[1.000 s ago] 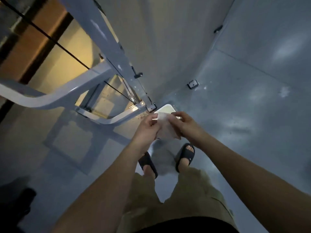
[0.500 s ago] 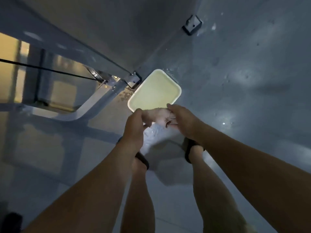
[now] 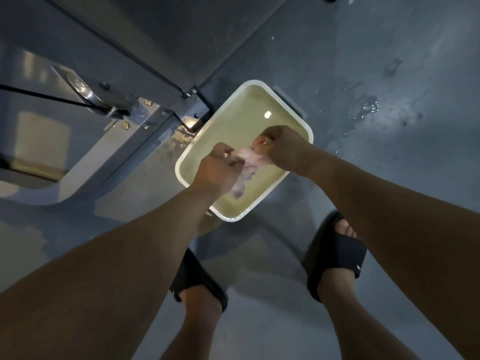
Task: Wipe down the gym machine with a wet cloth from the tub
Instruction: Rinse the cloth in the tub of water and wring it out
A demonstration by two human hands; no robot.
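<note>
Holding the cloth point(image 3: 249, 162) between them, left hand point(image 3: 218, 170) and right hand point(image 3: 283, 146) each pinch an end over the tub point(image 3: 309, 131) (beside the machine point(image 3: 145, 61) foot), apparently dipping or wringing it; blur hides which

This is a gym room. A grey steel machine frame point(image 3: 109, 61) with a black cable point(image 3: 52, 98) and a pulley point(image 3: 81, 90) stands bolted on a smooth grey floor point(image 3: 389, 190).

Black sandals point(image 3: 335, 253) on wet floor point(image 3: 389, 61)
</note>
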